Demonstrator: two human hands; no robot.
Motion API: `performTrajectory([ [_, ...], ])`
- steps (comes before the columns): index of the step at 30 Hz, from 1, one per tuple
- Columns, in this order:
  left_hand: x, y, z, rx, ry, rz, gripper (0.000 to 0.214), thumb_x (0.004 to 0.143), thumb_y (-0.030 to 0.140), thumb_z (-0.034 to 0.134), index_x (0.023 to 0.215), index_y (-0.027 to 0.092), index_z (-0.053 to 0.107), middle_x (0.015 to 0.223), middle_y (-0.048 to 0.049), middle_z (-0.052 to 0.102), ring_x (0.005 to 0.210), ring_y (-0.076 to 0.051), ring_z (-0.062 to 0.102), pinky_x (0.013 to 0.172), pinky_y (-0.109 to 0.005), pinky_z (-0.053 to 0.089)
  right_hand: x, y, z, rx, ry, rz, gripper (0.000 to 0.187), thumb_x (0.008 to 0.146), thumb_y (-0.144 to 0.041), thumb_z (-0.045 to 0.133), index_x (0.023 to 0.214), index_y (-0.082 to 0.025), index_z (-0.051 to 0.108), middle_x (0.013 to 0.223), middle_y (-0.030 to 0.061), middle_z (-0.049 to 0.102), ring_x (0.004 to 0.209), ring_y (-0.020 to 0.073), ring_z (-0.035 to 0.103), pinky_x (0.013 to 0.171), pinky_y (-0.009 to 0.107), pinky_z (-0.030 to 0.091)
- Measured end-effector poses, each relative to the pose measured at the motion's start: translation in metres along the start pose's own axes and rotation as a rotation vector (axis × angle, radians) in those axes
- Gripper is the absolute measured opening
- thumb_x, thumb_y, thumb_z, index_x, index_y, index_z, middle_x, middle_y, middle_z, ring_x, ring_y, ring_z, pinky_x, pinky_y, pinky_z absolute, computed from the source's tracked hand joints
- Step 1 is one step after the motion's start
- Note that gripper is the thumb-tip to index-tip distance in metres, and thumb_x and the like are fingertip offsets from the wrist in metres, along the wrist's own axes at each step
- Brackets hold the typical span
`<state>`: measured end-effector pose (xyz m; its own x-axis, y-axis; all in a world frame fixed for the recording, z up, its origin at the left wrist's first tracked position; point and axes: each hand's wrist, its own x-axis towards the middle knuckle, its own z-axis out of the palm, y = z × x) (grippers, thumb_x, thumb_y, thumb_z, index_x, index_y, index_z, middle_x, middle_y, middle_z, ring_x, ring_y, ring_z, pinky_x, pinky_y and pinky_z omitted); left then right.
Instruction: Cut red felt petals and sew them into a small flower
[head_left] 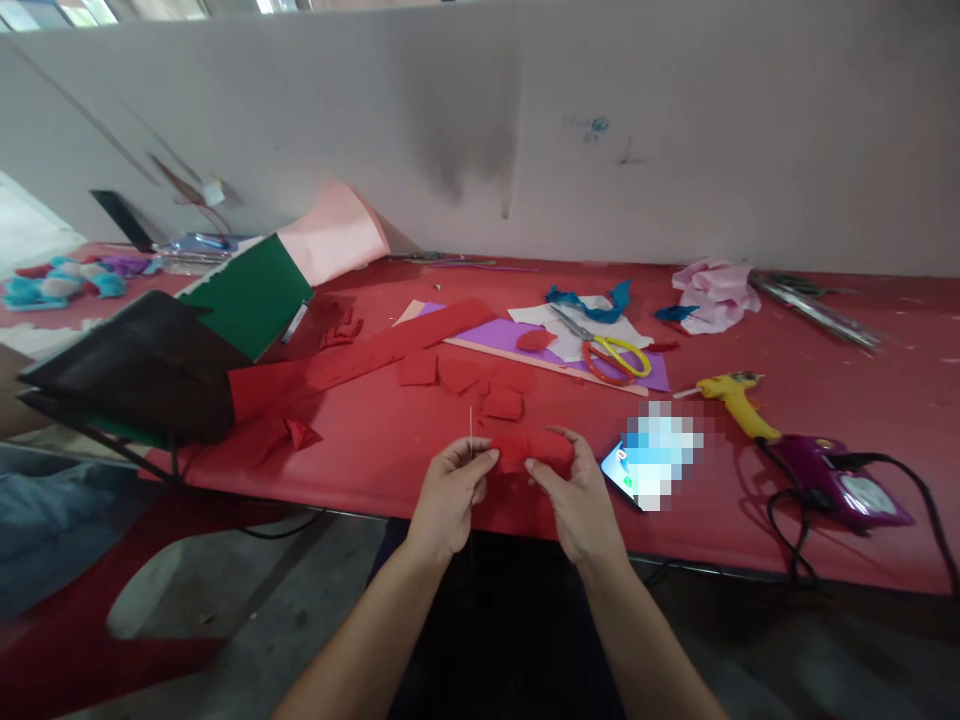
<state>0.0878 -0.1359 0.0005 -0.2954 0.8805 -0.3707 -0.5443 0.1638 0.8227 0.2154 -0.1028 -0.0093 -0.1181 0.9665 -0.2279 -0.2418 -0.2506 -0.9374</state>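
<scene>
Above the table's front edge, my left hand pinches a thin upright stick between thumb and fingers. Its fingertips also reach the edge of a red paper piece, which looks like crepe paper. My right hand is closed on the other end of this piece, thumb in front and fingers behind. Just beyond my hands lie several cut red pieces on the red table. A long red paper strip stretches away to the left behind them.
Scissors rest on white and purple sheets. To my right are a lit phone, a yellow glue gun and a purple box with cords. A dark bag and green board stand left, beside another person's arm.
</scene>
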Motion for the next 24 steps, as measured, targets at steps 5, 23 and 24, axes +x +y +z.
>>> performTrajectory([
  [5, -0.0015, -0.0018, -0.0025, 0.042, 0.018, 0.01, 0.027, 0.062, 0.027, 0.077, 0.076, 0.014, 0.059, 0.058, 0.0075, 0.048, 0.037, 0.001, 0.027, 0.038, -0.017, 0.016, -0.0016, 0.001, 0.0014, -0.05, -0.042, -0.015, 0.053, 0.068, -0.028, 0.073, 0.115, -0.028, 0.048, 0.097, 0.0017, 0.064, 0.08, 0.0196, 0.064, 0.076, 0.038, 0.055],
  [23, -0.0061, -0.0034, -0.0055, 0.024, 0.036, 0.009, 0.024, 0.063, 0.025, 0.074, 0.079, 0.015, 0.058, 0.053, 0.0095, 0.043, 0.037, 0.0, 0.027, 0.039, -0.018, 0.016, -0.0028, 0.0072, 0.0052, -0.043, 0.031, -0.059, 0.05, 0.07, -0.024, 0.071, 0.114, -0.027, 0.048, 0.092, 0.0011, 0.067, 0.075, 0.0191, 0.066, 0.073, 0.036, 0.055],
  [24, -0.0067, -0.0033, -0.0053, 0.021, 0.043, 0.011, 0.025, 0.063, 0.024, 0.074, 0.079, 0.015, 0.058, 0.053, 0.0095, 0.043, 0.037, 0.0, 0.026, 0.039, -0.018, 0.016, -0.0027, 0.0077, 0.0055, -0.034, 0.043, -0.065, 0.049, 0.07, -0.024, 0.07, 0.114, -0.027, 0.048, 0.092, 0.0013, 0.067, 0.074, 0.019, 0.066, 0.072, 0.036, 0.056],
])
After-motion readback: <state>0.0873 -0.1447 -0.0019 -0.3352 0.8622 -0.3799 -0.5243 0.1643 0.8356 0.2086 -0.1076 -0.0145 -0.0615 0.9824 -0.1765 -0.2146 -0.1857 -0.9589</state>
